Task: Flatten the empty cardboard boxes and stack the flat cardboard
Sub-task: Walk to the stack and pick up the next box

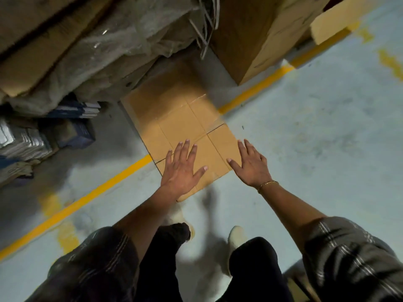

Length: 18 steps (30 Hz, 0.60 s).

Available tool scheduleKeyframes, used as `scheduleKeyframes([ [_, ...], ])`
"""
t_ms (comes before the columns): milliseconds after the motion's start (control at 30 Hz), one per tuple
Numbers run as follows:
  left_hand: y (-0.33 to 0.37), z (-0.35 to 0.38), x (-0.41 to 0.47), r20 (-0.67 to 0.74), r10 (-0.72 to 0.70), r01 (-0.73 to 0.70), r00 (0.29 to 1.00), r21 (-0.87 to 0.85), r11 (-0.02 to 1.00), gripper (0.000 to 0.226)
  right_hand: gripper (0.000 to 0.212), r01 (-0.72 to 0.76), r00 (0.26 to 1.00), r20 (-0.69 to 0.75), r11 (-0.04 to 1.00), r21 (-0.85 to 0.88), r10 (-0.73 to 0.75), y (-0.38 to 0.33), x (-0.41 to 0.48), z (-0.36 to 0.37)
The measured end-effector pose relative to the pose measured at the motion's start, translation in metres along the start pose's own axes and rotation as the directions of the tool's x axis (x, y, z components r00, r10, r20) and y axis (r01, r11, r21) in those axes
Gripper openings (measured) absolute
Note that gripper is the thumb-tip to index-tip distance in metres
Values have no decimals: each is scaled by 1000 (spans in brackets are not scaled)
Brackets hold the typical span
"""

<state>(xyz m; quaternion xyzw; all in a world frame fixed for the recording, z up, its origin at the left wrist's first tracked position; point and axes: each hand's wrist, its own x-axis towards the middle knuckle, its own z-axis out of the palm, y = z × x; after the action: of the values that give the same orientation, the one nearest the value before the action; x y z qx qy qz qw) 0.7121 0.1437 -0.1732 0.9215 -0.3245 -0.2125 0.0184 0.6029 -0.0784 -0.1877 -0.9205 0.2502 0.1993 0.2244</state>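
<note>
Pale grey-green concrete floor [316,131] crossed by a painted yellow line [87,203] fills the scene. On it lies a flattened brown cardboard box [181,118], creased into panels, stretching away from the person across the line. Both hands are spread open, palms down: the left hand [182,168] over the near end, the right hand [250,164] at its near right edge. Far left, plastic-wrapped cardboard bundles [98,51] crowd close; far right stands a tall brown carton [250,40].
</note>
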Motion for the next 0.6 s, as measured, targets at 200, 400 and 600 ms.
scheduleKeyframes([
  [200,83,-88,-28,124,263,-273,957,69,960,79,77,-289,948,-29,897,336,316,34,-133,-56],
  [400,206,-123,-35,241,509,-545,827,115,831,78,74,-519,763,54,562,644,644,103,-273,-56],
  [600,341,-102,-62,311,629,-682,713,99,724,77,75,-553,561,223,161,818,797,168,-396,-12],
])
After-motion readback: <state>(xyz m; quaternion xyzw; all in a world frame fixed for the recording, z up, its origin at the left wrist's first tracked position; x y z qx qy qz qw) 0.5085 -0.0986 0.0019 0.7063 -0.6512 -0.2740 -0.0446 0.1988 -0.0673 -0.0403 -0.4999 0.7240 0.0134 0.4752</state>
